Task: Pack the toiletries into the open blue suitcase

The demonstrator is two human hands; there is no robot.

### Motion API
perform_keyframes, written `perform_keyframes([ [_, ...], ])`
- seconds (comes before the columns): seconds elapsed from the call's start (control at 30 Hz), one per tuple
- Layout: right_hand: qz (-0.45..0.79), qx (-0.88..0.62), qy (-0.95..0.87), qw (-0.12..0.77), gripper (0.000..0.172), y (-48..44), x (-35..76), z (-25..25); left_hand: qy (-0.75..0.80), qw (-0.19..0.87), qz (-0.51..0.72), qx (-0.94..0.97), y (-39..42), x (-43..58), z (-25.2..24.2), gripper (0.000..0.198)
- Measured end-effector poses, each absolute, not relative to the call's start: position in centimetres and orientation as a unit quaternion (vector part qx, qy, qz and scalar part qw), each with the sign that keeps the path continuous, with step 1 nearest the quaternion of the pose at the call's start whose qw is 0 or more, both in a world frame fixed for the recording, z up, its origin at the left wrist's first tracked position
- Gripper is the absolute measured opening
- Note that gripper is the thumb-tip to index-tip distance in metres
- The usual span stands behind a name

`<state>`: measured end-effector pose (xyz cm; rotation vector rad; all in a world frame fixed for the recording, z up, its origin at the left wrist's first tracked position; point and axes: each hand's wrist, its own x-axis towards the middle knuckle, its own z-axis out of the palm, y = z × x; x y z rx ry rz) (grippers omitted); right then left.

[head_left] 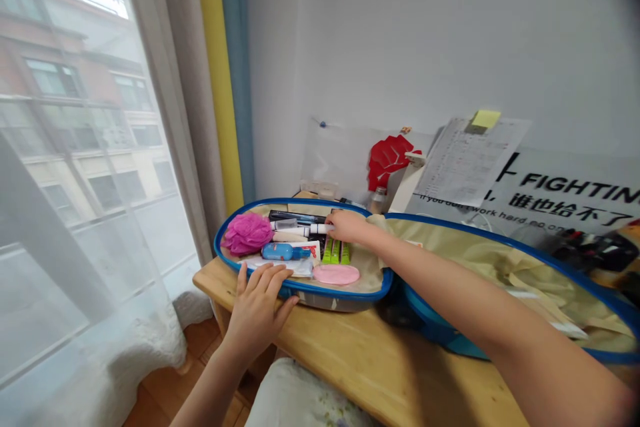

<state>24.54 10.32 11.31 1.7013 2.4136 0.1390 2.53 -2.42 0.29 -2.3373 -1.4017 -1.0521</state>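
Left hand (257, 303) lay spread flat on the blue rim of an open zip bag (340, 298), and right hand (346, 227) reached inside, with its fingers (333, 221) close together on a white tube (295, 231); I cannot tell if they pinched it. Bag stood on the wooden tabletop (350, 353), holding a pink sponge (249, 233) and a blue bottle (280, 251).
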Motion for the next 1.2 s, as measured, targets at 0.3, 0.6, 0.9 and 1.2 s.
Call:
perform_keyframes([
  [0.3,0.022,0.562,0.816,0.137,0.033,10.4,23.5,10.2,-0.477,0.092,-0.37,-0.792,-2.3,2.6,0.3,0.032],
  [0.6,0.002,0.558,0.817,0.146,0.033,9.6,23.5,10.0,-0.477,0.1,-0.364,-0.794,-2.4,2.6,0.3,0.031],
  [0.9,-0.026,0.557,0.82,0.131,0.034,9.6,23.7,10.1,-0.475,0.108,-0.354,-0.798,-2.3,2.5,0.2,0.032],
  [1.2,-0.002,0.563,0.816,0.132,0.033,9.0,23.7,10.1,-0.478,0.105,-0.351,-0.798,-2.4,2.5,0.3,0.032],
])
